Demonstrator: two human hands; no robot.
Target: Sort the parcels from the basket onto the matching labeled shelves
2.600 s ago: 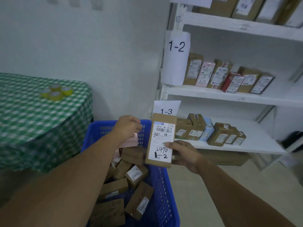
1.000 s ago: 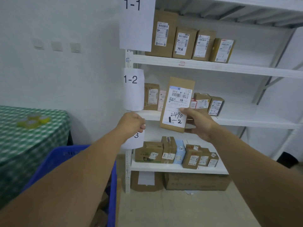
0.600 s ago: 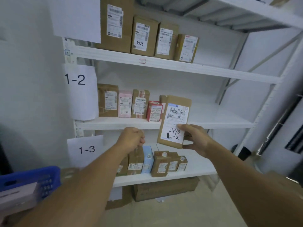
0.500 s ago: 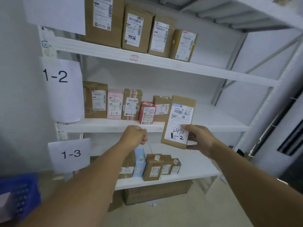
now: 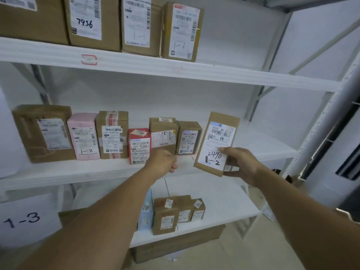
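Note:
My right hand grips a flat brown parcel by its lower right edge; its white label reads "2490" and "1-2". I hold it upright in front of the middle shelf, just right of a row of several parcels marked "1-2". My left hand hovers in a loose fist at the shelf's front edge and holds nothing. The basket is out of view.
The top shelf carries several large brown boxes, one marked "7936". The lower shelf holds small boxes beside a "1-3" paper sign. A white upright post stands at the right. Bare shelf board lies right of the held parcel.
I turned from the blue basket to the shelves and came closer. My right hand carried the parcel to the right end of the middle row. My left fist kept its pose.

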